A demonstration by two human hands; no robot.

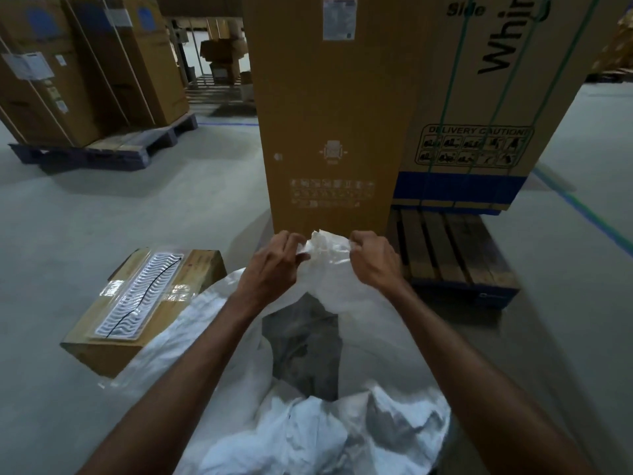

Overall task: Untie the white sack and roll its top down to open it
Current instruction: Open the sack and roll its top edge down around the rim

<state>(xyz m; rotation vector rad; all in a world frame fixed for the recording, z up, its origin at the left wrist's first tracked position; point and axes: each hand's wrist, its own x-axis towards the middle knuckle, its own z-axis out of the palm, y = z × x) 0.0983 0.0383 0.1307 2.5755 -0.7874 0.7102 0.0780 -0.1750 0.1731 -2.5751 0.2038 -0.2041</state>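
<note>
A white sack (308,423) gapes near the camera; left hand (270,265) and right hand (371,257) pinch its bunched far edge.

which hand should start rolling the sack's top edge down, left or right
Probably either: left hand and right hand both pinch the white sack at its far rim, level, mouth already open. Rolling with both looks best.
</note>
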